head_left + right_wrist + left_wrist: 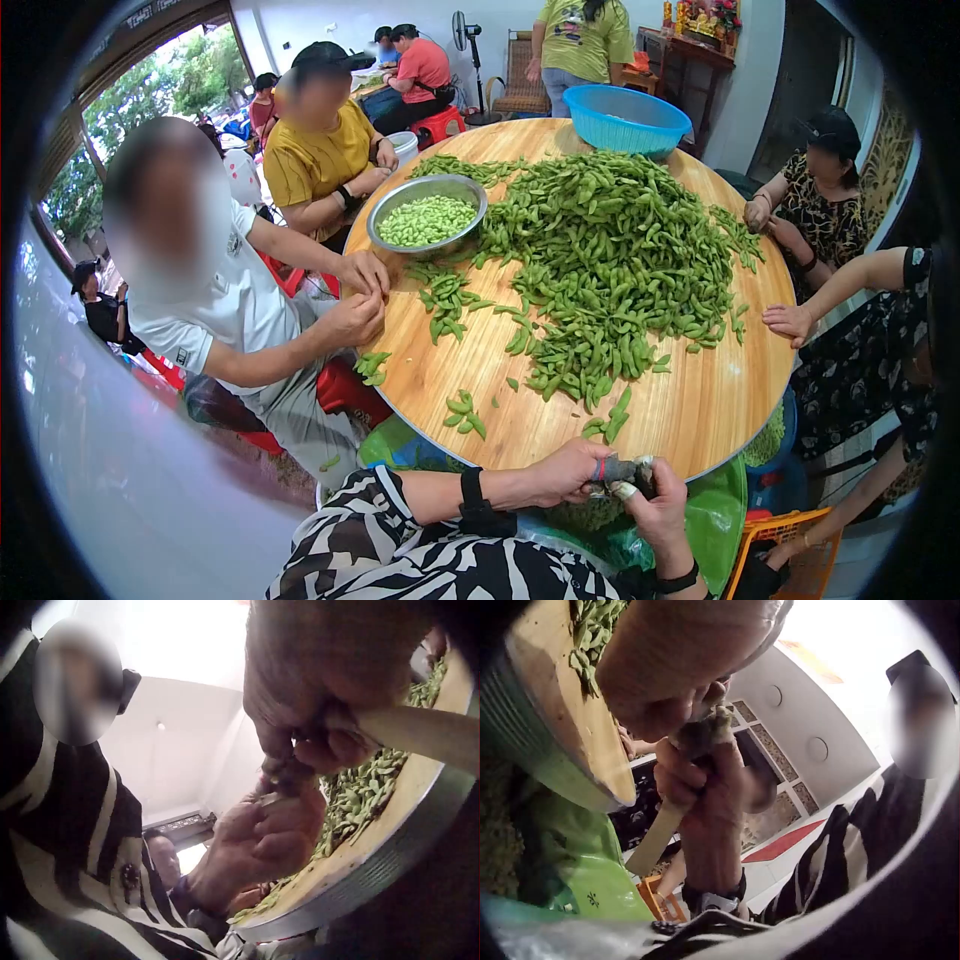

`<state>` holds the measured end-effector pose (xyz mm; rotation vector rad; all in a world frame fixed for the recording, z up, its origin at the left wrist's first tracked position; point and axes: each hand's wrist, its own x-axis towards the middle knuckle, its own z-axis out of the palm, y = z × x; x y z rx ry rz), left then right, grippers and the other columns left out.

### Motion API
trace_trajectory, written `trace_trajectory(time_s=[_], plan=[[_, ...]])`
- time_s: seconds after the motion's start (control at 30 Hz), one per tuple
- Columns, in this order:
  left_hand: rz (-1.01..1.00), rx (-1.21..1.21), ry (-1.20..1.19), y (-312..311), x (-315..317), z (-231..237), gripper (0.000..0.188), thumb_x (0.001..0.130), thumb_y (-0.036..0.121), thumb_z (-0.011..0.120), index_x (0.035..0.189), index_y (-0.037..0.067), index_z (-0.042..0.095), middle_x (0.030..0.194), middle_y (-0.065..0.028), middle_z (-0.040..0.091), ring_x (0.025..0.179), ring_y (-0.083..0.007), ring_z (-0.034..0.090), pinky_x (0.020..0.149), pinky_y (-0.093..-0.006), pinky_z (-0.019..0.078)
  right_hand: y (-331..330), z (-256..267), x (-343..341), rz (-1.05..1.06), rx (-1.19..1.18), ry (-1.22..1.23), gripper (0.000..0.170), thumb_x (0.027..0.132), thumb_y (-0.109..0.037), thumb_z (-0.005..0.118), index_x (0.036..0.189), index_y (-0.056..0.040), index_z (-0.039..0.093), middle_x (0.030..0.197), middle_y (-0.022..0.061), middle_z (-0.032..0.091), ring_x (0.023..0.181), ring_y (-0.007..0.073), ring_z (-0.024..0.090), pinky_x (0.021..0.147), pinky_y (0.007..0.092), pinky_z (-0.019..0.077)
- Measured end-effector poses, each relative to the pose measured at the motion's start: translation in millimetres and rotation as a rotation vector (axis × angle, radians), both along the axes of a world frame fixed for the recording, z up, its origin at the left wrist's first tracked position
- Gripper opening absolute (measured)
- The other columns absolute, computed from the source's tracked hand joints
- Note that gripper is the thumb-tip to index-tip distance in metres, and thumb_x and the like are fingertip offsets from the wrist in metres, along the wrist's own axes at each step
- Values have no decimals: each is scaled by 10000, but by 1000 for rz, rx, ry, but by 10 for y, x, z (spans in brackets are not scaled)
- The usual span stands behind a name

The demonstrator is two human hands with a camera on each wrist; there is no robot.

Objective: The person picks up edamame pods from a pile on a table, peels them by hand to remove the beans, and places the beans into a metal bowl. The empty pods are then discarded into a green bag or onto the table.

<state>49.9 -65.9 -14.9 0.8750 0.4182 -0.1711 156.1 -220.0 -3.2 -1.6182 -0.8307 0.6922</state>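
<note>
Both hands meet just over the near edge of the round wooden table (700, 400). My left hand (562, 472) has curled fingers at a dark grey finger wrap (622, 470), with a red band (601, 468) at its near end. From the other side my right hand (660, 512) grips the same wrap, its thumb laid along it. A flat, pale strip (420, 736) runs out of the right hand's curled fingers, and hangs down in the left wrist view. Some fingertips look dark. Several loose edamame pods (612, 418) lie just beyond the hands.
A large heap of edamame pods (620, 250) covers the table's middle. Beside it stand a metal bowl of shelled beans (428, 222) and a blue plastic basket (628, 118). People sit around the table. Green bags (725, 520) and an orange crate (785, 540) stand below its near edge.
</note>
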Motion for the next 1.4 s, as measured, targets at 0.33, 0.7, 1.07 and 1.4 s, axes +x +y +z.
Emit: trace_trajectory(time_s=[0.33,0.7,1.07,1.4], plan=[[-146,173,-28,0,-121,38,131,914,160,533,844,99,626,616,50,483,484,-23,389,420,-186,272,-94,19,-21,17,-57,-209,158,739,-14,642,887,0,592,647,58,549,545,105,496,520,263,417],[-479,1038,-279,451,-755,329,191,790,139,626,930,16,582,656,-95,563,601,-245,560,572,-383,444,-188,-2,-9,213,-106,-324,124,715,-33,643,800,9,564,627,134,495,541,270,524,528,322,427],[-604,1608,-235,762,-588,568,181,764,119,642,884,13,557,768,-187,568,741,-381,585,645,-457,459,-276,25,-52,137,7,263,197,937,-141,490,1061,5,533,672,84,570,485,97,479,448,200,361],[-77,1811,-133,533,821,-33,179,768,145,650,796,-17,578,780,-191,603,773,-402,598,685,-471,472,-324,-167,-191,6,220,880,271,1003,-261,412,1118,-20,461,618,126,529,464,125,438,417,223,335]])
